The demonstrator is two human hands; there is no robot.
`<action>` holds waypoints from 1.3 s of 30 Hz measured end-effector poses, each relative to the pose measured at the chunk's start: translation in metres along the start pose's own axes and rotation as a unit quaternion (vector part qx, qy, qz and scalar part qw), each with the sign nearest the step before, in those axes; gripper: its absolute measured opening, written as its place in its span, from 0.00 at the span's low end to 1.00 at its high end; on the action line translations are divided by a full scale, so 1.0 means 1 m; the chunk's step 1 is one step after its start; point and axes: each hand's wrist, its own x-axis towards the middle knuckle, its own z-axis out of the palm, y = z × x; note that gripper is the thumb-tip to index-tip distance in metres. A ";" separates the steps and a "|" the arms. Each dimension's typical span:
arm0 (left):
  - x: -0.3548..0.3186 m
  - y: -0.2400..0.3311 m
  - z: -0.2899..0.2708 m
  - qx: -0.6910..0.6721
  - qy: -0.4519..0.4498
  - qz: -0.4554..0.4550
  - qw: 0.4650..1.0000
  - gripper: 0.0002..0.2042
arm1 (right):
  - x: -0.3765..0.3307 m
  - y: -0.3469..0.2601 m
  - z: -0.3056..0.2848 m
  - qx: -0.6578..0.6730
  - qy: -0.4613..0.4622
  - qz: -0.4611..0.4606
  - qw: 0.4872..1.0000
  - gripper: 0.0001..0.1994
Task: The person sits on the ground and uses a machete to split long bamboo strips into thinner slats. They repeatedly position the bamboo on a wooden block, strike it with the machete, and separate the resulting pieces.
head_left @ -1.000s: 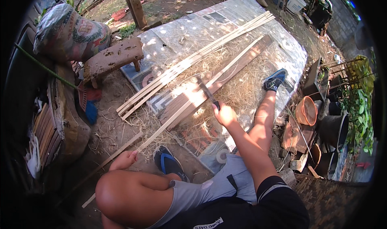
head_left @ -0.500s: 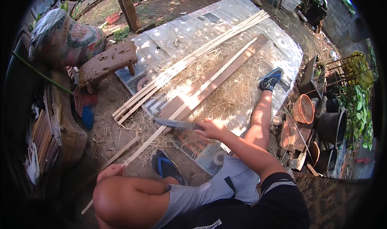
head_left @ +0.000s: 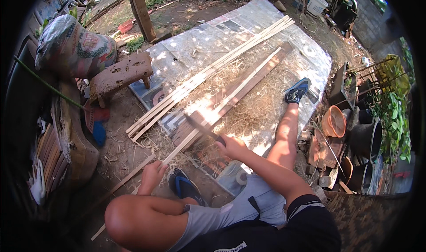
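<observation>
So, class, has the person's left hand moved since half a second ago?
Yes. Judged against the dark plank on the sheet, the left hand has moved forward and to the right, closer to the plank's near end.

Downward fisheye view, head height

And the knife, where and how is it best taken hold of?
Probably by its dark handle, from the lower right, where the right hand grips it; the blade extends up-left across the pale strip, so that end is better avoided.
</observation>
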 end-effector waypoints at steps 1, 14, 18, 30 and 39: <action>-0.004 -0.007 -0.001 0.002 0.013 0.007 1.000 0.16 | -0.013 -0.004 -0.004 -0.069 -0.031 -0.112 0.991 0.29; -0.025 -0.029 -0.007 0.200 0.010 0.006 0.980 0.11 | -0.020 0.016 0.016 -0.068 0.112 -0.164 0.978 0.22; -0.032 -0.035 -0.024 0.177 -0.046 -0.018 0.983 0.15 | 0.030 0.103 -0.026 -0.025 0.271 0.157 0.949 0.20; -0.015 -0.045 -0.036 -0.304 -0.306 -0.226 0.873 0.23 | 0.007 0.009 -0.007 0.033 -0.008 0.115 0.993 0.27; -0.048 -0.107 -0.044 -0.275 -0.322 -0.222 0.878 0.21 | 0.013 0.052 -0.011 -0.072 0.147 0.044 0.986 0.24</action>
